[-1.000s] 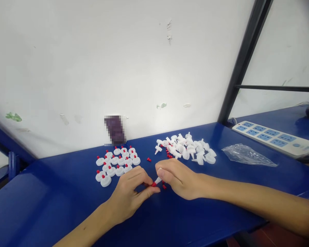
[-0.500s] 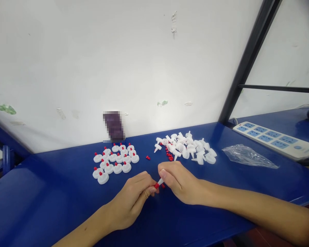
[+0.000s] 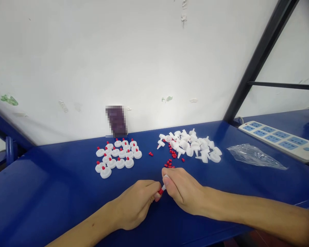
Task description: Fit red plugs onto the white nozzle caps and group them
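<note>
While left hand (image 3: 137,204) pinches red cap (image 3: 160,191), right hand (image 3: 185,192) white nozzle (image 3: 164,187), blue table (image 3: 64,192) runs along scuffed wall (image 3: 144,58).

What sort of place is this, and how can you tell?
Probably an assembly workspace: red-tipped white lids stand grouped on a blue table with loose red caps and piled white nozzles.

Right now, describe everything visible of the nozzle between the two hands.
The nozzle is white and looks like plastic, with a red cap at its tip. It slants down leftward in view, above the blue table. The left hand pinches the cap; the right hand encloses the other end, largely hiding it.
</note>
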A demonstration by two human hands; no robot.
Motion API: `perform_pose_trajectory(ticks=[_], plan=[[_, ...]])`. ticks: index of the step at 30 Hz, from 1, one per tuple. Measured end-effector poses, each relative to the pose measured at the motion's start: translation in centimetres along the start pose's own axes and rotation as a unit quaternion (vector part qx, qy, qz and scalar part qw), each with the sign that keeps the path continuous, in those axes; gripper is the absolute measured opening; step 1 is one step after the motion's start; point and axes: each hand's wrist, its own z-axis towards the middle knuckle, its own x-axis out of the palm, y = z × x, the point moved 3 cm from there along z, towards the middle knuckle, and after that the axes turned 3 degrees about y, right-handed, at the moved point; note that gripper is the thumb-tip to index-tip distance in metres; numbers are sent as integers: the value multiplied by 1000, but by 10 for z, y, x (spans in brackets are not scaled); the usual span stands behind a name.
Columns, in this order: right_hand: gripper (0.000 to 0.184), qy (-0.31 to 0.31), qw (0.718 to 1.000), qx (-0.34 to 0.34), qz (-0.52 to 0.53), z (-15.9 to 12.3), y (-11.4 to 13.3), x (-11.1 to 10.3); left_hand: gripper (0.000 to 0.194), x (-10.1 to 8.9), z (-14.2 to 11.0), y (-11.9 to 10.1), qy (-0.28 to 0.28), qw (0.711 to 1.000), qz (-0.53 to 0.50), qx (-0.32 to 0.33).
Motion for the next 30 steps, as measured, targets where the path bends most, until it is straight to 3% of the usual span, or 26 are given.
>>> perform_pose_trajectory(ticks=[18, 30], plan=[[32, -21, 999, 27, -39, 2, 2, -1, 18, 2, 3, 3, 10, 999, -38, -25], [41, -32, 998, 35, -44, 4, 6, 0, 17, 2, 2, 4, -3, 998, -42, -38]])
